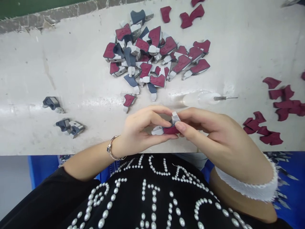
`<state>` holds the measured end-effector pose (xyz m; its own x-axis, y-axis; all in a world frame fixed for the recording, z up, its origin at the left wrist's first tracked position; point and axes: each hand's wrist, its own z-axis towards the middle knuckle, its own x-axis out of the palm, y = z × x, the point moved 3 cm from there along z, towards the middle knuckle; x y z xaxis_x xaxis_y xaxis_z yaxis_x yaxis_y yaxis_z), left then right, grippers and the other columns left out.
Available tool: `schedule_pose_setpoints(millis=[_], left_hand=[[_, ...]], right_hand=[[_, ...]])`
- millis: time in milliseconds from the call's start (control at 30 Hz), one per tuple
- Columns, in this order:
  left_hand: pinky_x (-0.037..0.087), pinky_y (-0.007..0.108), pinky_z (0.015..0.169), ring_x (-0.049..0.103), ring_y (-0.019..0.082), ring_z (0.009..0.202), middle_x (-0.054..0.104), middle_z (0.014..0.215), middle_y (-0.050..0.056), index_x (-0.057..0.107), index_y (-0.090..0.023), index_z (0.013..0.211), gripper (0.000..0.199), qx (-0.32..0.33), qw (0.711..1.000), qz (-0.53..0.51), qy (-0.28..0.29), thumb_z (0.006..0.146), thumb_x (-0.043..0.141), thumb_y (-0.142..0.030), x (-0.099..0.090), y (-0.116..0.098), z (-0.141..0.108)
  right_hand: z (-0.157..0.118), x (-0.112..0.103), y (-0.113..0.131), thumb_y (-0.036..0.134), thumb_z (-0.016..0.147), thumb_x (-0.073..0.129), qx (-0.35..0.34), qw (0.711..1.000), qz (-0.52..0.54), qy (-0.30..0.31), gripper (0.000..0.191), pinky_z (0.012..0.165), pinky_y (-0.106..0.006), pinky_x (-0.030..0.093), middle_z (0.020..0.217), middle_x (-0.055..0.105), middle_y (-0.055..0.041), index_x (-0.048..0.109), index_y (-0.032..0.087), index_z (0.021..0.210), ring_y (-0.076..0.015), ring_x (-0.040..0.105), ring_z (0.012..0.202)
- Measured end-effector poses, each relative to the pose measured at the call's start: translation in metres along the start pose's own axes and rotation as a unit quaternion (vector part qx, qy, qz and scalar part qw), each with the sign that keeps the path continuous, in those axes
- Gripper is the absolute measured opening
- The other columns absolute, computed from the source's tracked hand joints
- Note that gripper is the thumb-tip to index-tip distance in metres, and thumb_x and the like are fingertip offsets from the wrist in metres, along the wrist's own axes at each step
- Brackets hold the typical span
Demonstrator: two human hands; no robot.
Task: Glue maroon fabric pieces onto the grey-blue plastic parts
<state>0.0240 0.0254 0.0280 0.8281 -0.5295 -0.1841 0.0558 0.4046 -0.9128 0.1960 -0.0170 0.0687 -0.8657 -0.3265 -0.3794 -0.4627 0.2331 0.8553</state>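
Observation:
Both my hands meet near the table's front edge around one small part (170,129), which shows maroon, dark blue-grey and light grey surfaces. My left hand (145,125) grips it from the left between thumb and fingers. On the other side my right hand (209,133) pinches its right end, the thumb on top near the maroon face. Beyond my hands lies a pile of similar maroon, blue-grey and light grey parts (156,81). A single such part (129,100) rests just beyond my left hand.
Loose maroon pieces (282,114) lie at the right, and more (165,14) at the top. Several blue-grey parts (63,124) sit at the left. A thin metal tool (220,98) lies beyond my right hand. Blue bins (292,190) stand below the table (95,140).

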Motion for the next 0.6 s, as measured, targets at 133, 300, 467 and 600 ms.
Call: schedule_pose_setpoints(millis=[133,300,467,600], left_hand=[[0.064,0.033,0.082,0.074,0.02,0.095,0.073,0.104,0.008,0.064,-0.019,0.089,0.026,-0.015,1.0,0.006,-0.002,0.073,0.084,-0.022,-0.0002,-0.0003,-0.0001],[0.065,0.031,0.078,0.073,0.02,0.097,0.073,0.104,0.008,0.064,-0.018,0.088,0.025,-0.04,0.999,-0.009,-0.01,0.072,0.085,-0.021,0.0006,0.001,-0.0021],[0.064,0.028,0.085,0.073,0.017,0.099,0.07,0.11,0.007,0.061,-0.019,0.103,0.028,-0.158,0.985,-0.065,0.008,0.081,0.077,-0.024,0.0023,0.0079,-0.0066],[0.059,0.019,0.065,0.07,0.011,0.072,0.072,0.085,0.003,0.065,-0.015,0.102,0.02,-0.202,0.975,-0.008,0.095,0.087,0.071,-0.027,0.0005,0.007,-0.0048]], right_hand=[[-0.0007,0.0032,0.0024,0.032,0.101,0.05,-0.004,1.0,-0.014,-0.009,0.027,0.05,-0.025,0.037,0.065,0.054,0.0055,0.057,0.02,0.078,-0.0084,0.048,0.056],[0.0009,0.0079,0.0018,0.035,0.103,0.047,-0.015,0.999,-0.02,-0.027,0.027,0.054,-0.026,0.039,0.07,0.056,0.0037,0.06,0.02,0.084,-0.0107,0.051,0.061],[0.0031,0.0104,-0.0042,0.036,0.104,0.042,-0.018,0.994,-0.09,-0.057,0.025,0.056,-0.028,0.042,0.079,0.063,-0.001,0.057,0.019,0.094,-0.0151,0.061,0.066],[-0.0009,0.0091,0.0,0.032,0.104,0.043,-0.078,0.977,-0.187,-0.061,0.022,0.05,-0.029,0.039,0.071,0.059,-0.0014,0.056,0.016,0.098,-0.0165,0.058,0.058]])
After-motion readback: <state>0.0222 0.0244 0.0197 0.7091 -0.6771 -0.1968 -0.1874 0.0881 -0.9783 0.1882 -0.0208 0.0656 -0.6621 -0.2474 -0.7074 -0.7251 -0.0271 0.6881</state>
